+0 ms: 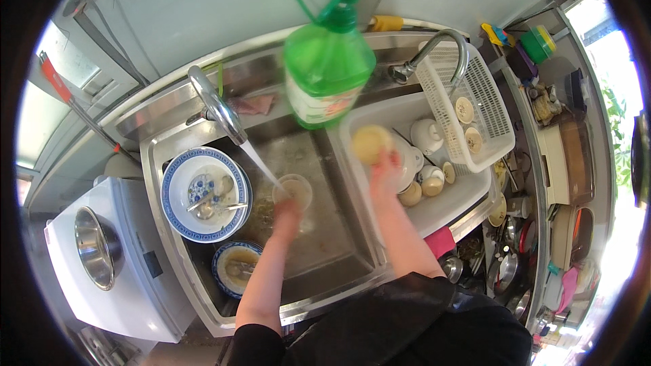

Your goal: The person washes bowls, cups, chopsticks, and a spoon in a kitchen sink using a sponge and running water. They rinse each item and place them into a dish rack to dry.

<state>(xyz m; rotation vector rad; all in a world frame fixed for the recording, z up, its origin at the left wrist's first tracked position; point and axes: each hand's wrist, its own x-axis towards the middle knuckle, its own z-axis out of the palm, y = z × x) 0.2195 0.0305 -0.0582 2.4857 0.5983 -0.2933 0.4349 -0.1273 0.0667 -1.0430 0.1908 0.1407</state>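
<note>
Under the stream from the left chrome faucet (216, 104), my left hand (287, 219) grips a small pale bowl (300, 188) low over the steel sink (325, 234). My right hand (385, 175), blurred, holds a cream-coloured bowl (371, 143) above the left side of a white plastic tub (358, 198). White bowls (426, 134) and small cream cups (432, 186) lie in that tub. To the left of my left hand, a large blue-rimmed bowl (203, 231) contains spoons and cloudy liquid. A smaller blue-patterned bowl (221, 277) with brownish liquid sits below it.
A big green detergent jug (328, 68) stands behind the sink. A white slotted basket (480, 96) with small cups rests across the tub, near a second faucet (460, 53). At left, a steel bowl (94, 249) sits on a white appliance (147, 300). Crowded shelves (519, 162) line the right.
</note>
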